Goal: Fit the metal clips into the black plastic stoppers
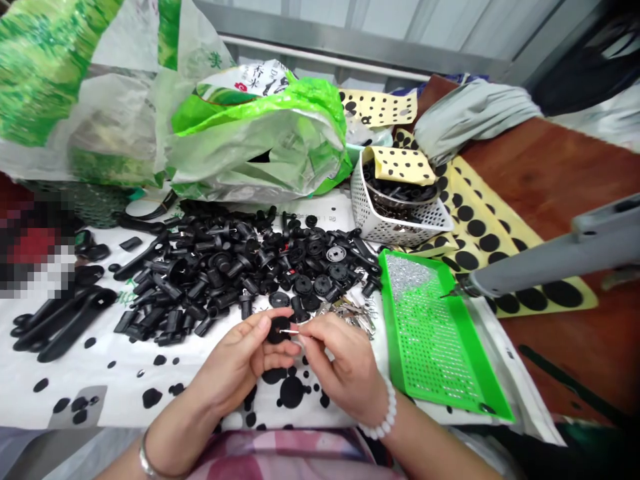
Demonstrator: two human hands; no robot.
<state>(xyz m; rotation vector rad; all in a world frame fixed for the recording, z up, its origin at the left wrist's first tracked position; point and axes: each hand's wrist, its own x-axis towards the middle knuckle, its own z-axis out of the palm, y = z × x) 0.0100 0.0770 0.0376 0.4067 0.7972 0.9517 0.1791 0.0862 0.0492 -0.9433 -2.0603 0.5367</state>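
My left hand (239,360) pinches a small round black plastic part (278,329) between thumb and fingers, just above the white sheet. My right hand (340,363), with a white bead bracelet at the wrist, holds a thin metal pin (289,331) whose tip touches the black part. Both hands are closed and meet near the table's front edge. Right behind them lies a big heap of black plastic parts (240,267) with a few metal pieces at its right end.
A green perforated tray (434,333) lies to the right of my hands. Behind it stands a white basket (395,220) of black parts. Green-and-clear plastic bags (260,140) fill the back. Yellow sheets with black dots (480,227) cover the brown table. A grey tool (550,257) points in from the right.
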